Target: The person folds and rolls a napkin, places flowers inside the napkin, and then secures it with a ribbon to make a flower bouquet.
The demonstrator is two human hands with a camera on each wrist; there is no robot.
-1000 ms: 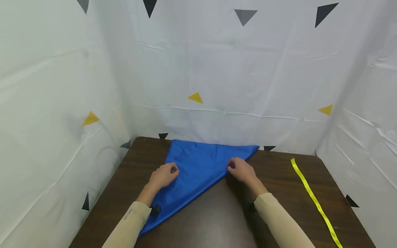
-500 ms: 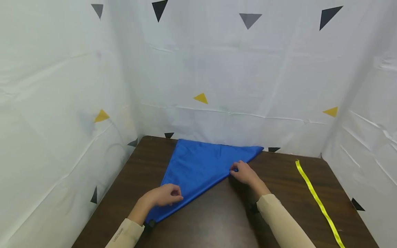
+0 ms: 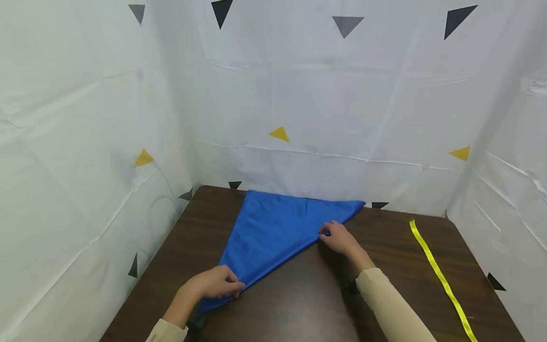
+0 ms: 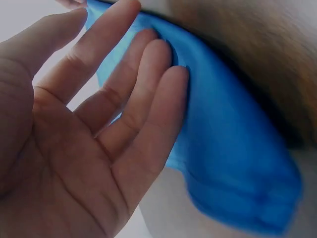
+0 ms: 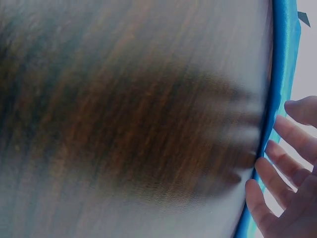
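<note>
A blue cloth (image 3: 273,228), folded into a triangle, lies on the dark wood table, its long folded edge running diagonally toward me. At its near left corner is my left hand (image 3: 215,282), fingers loosely bent. In the left wrist view the fingertips (image 4: 176,77) rest at the cloth's edge, with the thumb standing apart from them. Farther along the same fold is my right hand (image 3: 339,238). The right wrist view has its fingertips (image 5: 253,187) touching the folded edge, the thumb above and the fingers spread, not curled round the cloth.
A yellow ribbon (image 3: 444,282) stretches lengthwise along the right side of the table (image 3: 290,308). White sheeting (image 3: 325,95) with grey, black and yellow triangles encloses the back and both sides of the table.
My left hand has come nearer along the cloth, from its left middle down to the near corner. The right hand has stayed at the fold. The head view has shifted slightly.
</note>
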